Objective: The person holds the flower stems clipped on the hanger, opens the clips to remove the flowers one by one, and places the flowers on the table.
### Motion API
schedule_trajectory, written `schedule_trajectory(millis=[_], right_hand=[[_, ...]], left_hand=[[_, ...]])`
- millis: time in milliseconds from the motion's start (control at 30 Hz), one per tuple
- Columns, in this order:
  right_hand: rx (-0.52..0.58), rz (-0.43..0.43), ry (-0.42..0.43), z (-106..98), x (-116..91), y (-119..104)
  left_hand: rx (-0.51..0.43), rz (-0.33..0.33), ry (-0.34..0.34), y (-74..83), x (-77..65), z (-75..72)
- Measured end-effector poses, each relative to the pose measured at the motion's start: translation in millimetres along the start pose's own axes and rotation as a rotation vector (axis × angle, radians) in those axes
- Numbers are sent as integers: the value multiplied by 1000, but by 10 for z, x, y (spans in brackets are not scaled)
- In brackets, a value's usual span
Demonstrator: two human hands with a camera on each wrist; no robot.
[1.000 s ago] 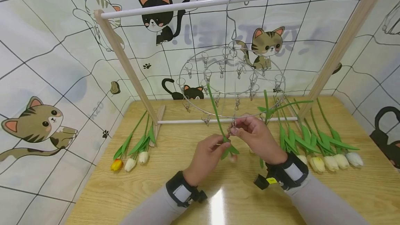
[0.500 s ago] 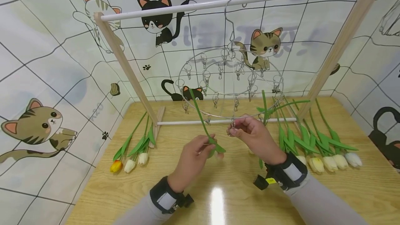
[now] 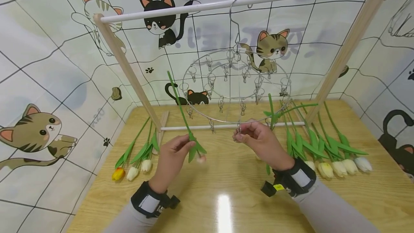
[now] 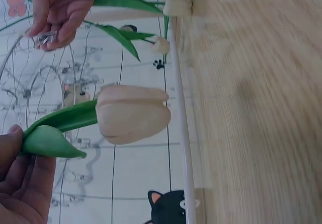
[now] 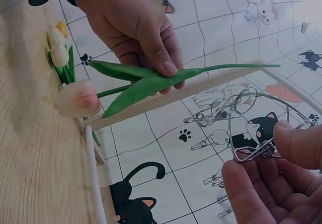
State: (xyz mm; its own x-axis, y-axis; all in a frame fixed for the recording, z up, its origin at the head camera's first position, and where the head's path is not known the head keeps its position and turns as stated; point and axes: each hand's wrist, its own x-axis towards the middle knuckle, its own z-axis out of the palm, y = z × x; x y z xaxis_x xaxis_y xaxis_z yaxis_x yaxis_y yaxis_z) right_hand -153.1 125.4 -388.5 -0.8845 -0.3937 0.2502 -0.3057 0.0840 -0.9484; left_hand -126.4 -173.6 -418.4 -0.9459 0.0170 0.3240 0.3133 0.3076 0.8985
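In the head view my left hand point(image 3: 173, 155) pinches an artificial tulip point(image 3: 180, 107) where its leaves join the stem. The stem points up and the pale pink bloom point(image 4: 132, 114) hangs downward. To the right, my right hand point(image 3: 263, 141) pinches a small metal clip point(image 5: 254, 151) between thumb and fingers. That clip hangs at the front of a round wire hanger point(image 3: 226, 121) with several more clips. The tulip is apart from the clip, well to its left. At the hanger's right side hangs another tulip point(image 3: 270, 105), its bloom mostly hidden behind my right hand.
The hanger hooks over the white bar point(image 3: 181, 10) of a wooden stand point(image 3: 126, 65). Tulips lie on the wooden table point(image 3: 207, 190): an orange one point(image 3: 118, 173) and two white ones at left, several pale ones point(image 3: 339, 168) at right. A cat-patterned wall covering stands behind.
My left hand has moved left with the tulip, away from the clip, and the tulip's stem now leans further left. My right hand stays pinching the clip in about the same place.
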Motion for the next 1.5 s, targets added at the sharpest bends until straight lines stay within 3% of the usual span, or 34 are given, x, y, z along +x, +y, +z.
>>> schedule_trajectory(millis=[233, 367, 467, 733, 1133, 1500], right_hand=[[10, -4, -6, -2, 11, 10], [9, -11, -12, -9, 17, 5], [2, -7, -12, -8, 18, 0], [-5, -5, -11, 8, 26, 18], [-6, 1, -15, 22, 21, -9], [6, 6, -15, 34, 16, -1]], left_hand=[[132, -125, 75, -147, 152, -281], [191, -230, 71, -275, 259, -429], [231, -271, 63, -356, 319, -513], [376, -274, 114, -542, 413, -665], [527, -283, 70, -759, 493, -822], [573, -298, 41, -861, 501, -863]])
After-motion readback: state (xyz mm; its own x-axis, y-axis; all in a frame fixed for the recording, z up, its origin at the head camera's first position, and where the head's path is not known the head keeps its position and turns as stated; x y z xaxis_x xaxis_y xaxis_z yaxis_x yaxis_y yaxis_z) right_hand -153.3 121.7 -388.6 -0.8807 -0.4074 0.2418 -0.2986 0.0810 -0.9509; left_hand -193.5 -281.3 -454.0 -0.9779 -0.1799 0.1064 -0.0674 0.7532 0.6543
